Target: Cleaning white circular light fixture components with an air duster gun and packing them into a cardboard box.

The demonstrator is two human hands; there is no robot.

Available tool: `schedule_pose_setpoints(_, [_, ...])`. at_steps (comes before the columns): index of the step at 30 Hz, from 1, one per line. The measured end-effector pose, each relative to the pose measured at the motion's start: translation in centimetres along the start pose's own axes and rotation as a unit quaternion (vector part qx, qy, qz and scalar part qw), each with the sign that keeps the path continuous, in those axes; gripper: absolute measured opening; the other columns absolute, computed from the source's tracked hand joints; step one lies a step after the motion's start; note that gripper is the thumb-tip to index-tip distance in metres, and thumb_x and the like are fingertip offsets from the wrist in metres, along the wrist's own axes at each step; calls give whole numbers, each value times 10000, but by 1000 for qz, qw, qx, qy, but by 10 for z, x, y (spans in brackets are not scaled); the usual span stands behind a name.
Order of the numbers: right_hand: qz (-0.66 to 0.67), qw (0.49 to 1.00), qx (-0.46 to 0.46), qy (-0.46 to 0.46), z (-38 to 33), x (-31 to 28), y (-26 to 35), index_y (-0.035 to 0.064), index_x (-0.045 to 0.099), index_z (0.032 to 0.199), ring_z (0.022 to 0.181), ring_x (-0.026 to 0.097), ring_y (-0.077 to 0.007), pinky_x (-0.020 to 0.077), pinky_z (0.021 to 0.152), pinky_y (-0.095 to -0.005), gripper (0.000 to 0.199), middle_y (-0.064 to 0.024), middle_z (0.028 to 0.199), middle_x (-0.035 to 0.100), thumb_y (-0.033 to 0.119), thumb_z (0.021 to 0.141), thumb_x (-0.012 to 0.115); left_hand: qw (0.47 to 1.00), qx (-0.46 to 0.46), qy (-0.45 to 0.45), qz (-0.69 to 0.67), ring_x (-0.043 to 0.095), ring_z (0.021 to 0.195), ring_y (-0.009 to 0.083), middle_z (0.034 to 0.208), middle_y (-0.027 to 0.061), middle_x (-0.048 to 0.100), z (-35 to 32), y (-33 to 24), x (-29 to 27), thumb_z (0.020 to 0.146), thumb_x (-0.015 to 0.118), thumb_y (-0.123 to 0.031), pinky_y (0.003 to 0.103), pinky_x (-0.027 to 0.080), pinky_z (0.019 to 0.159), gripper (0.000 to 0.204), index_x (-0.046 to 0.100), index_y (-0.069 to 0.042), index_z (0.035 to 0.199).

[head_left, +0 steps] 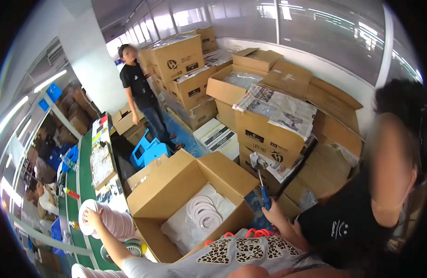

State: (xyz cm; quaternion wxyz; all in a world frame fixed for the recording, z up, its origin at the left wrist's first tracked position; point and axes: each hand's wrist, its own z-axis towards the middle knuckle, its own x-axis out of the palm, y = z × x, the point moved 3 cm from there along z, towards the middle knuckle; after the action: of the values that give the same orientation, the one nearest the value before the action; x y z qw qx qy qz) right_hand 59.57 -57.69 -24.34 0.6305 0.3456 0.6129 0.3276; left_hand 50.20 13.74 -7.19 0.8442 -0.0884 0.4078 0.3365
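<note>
My left hand [94, 217] reaches out at the lower left, its fingers curled round the end of a long stack of white rings [118, 224]. The stack lies on its side near the table's edge. Just right of it stands an open cardboard box [165, 185] with its flaps up. Inside, several flat white rings [204, 212] overlap on clear plastic and white sheets. My right hand does not show. Beyond the box, a hand [274, 214], apparently that of the black-shirted person at right, grips a blue-handled tool [266, 198] with a thin metal shaft.
A person in black [392, 185] stands close on my right; another [141, 88] stands farther back. Stacked cartons [269, 134] fill the far right. A blue plastic stool [148, 149] sits beyond the box. Along the left runs a green work line [86, 171]. A small fan [132, 250] is below the rings.
</note>
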Motion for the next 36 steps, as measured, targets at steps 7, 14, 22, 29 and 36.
schedule_pose_setpoints(7, [-38,994,-53,92,-15,1,69,58,471,1099,843,555,-422,455,718,-475,416,-246,890,586,184,724,599,964,111,4,-241,552,893,324,975,163,585,46,-226,-90,734,647,-190,414,398,862,569,426,-141,1256])
schedule_pose_setpoints(14, [-61,985,-122,105,-38,4,87,61,465,1121,900,537,-403,445,751,-453,416,-222,958,574,143,730,579,940,231,27,-250,599,668,381,727,223,611,126,-440,-125,831,501,-265,486,476,603,642,177,-211,1383])
schedule_pose_setpoints(22, [24,981,-170,87,-49,-26,74,40,471,1099,894,545,-379,445,751,-421,396,-200,952,572,90,722,580,911,331,119,-217,619,722,348,821,196,626,76,-521,-87,801,500,-296,450,498,635,669,182,-149,1371])
schedule_pose_setpoints(29, [17,982,-166,91,-49,-36,55,39,485,1103,902,563,-355,455,758,-402,402,-194,954,583,89,719,592,874,287,248,-303,594,758,373,830,194,612,-116,-450,36,800,527,-270,470,479,657,317,536,-73,1048])
schedule_pose_setpoints(36, [-12,967,-221,127,-45,-15,66,43,468,1112,861,576,-342,459,740,-402,441,-176,928,592,66,687,584,730,143,519,-421,560,999,210,1039,177,595,-348,-325,97,752,656,-320,337,433,842,530,519,13,1141])
